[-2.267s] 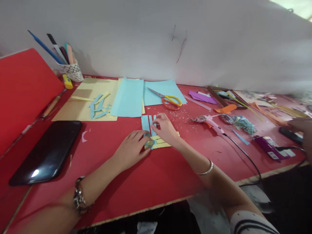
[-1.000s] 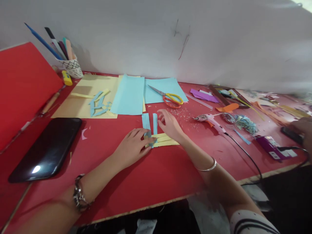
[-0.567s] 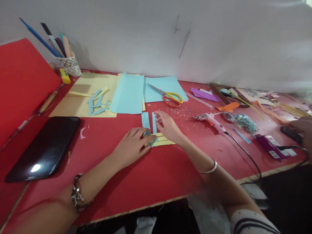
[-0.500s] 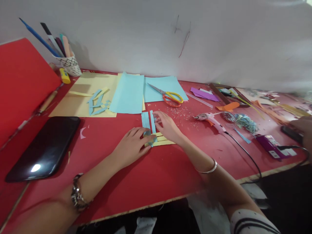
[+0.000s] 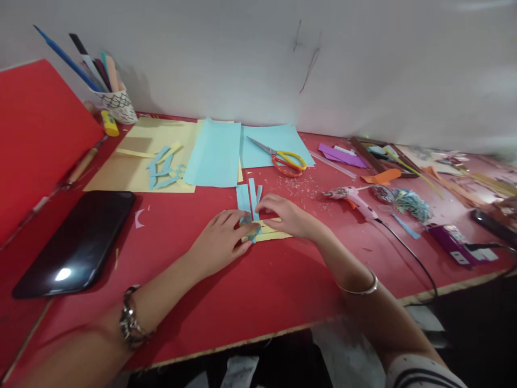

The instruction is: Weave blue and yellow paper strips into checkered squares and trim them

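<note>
My left hand [image 5: 218,237] lies with fingers spread over woven paper strips on the red table, its fingertips pressing them down. Upright light blue paper strips [image 5: 243,196] cross flat yellow paper strips [image 5: 274,235] under and beside the fingers. My right hand [image 5: 291,216] is at the right of the weave, fingers curled round the lower part of a short blue strip [image 5: 259,192]. Its thumb rests over the yellow strips. The fingers partly hide where the strips cross.
Scissors [image 5: 285,161] lie on blue paper sheets [image 5: 214,153] behind the weave. A black phone [image 5: 75,242] is at left. Right of my hands are a pink glue gun [image 5: 357,203] with a cord and a purple extension box [image 5: 450,245]. Another person's hand [image 5: 504,213] shows at far right.
My right hand has shifted down and right, lower along the blue strips. A short blue strip now shows above its fingers. The left hand still presses on the weave.
</note>
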{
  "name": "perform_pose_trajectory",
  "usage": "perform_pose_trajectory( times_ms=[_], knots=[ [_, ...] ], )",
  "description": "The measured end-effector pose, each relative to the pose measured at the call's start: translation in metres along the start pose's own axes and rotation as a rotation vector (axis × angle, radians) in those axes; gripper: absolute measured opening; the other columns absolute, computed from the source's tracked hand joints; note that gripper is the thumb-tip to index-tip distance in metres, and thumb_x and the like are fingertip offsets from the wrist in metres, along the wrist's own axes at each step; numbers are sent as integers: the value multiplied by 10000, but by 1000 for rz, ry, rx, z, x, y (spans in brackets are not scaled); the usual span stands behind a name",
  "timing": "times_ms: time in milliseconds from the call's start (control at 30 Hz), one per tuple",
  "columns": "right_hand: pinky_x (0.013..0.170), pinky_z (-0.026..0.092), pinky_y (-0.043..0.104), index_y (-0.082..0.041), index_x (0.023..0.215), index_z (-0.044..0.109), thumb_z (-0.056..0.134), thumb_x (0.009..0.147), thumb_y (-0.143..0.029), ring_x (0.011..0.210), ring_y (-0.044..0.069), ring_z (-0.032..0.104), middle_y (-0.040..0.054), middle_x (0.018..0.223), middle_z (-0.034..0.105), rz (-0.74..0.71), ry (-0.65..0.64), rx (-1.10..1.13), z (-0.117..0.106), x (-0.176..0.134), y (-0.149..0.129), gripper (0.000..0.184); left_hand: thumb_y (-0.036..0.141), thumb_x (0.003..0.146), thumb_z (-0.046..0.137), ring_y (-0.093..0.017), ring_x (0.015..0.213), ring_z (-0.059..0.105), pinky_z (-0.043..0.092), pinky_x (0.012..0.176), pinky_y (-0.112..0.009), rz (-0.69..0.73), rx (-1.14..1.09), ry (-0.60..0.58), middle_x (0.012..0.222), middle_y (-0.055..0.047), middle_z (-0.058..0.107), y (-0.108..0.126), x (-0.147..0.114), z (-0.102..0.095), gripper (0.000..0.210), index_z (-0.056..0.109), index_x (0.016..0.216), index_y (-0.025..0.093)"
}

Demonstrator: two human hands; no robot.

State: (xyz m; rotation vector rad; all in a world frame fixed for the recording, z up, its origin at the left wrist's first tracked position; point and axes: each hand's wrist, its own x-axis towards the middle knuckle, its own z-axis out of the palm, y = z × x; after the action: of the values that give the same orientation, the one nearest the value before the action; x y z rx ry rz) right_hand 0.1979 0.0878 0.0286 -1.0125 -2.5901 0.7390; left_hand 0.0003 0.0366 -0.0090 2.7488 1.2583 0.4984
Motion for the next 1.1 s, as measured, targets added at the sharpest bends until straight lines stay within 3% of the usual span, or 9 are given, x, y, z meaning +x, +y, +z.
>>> perform_pose_trajectory(
  times_ms=[200,333,600,867,1100],
  knots=[
    [934,343,419,-197,1080,516,582,739,-254,1038,216,466,76,1094,523,31,-123,-43,-4,-9,-3,353,349,831,512,-253,1090,499,444,896,-396,-34,7,-40,1161,-93,556,1,1,-3,340,548,1147,228],
    [942,313,452,-204,1123,482,660,680,-356,1073,247,415,80,1138,485,92,-201,-80,-2,-11,-10,501,338,818,514,-247,1052,525,461,871,-392,-55,-25,-42,1140,-90,564,1,1,-4,306,566,1091,212],
    [855,365,377,-174,883,494,633,699,-299,906,200,465,60,960,525,97,-186,-106,-6,-13,-12,262,313,815,504,-261,1070,520,455,881,-415,-64,-75,-18,1152,-89,550,0,0,-2,309,565,1103,220],
    [858,384,342,-169,1037,488,603,719,-255,966,199,487,81,1048,555,33,-148,-23,-4,-14,-16,348,328,820,492,-263,1076,513,447,890,-421,-67,-65,-37,1164,-100,546,-1,1,-2,319,558,1104,199],
    [833,402,338,-165,987,545,505,781,-232,911,191,514,74,967,582,-16,-94,-88,-2,-12,-20,220,361,825,485,-262,1069,518,454,874,-410,-51,-41,-33,1157,-105,547,0,0,-2,329,547,1104,199]
  ],
)
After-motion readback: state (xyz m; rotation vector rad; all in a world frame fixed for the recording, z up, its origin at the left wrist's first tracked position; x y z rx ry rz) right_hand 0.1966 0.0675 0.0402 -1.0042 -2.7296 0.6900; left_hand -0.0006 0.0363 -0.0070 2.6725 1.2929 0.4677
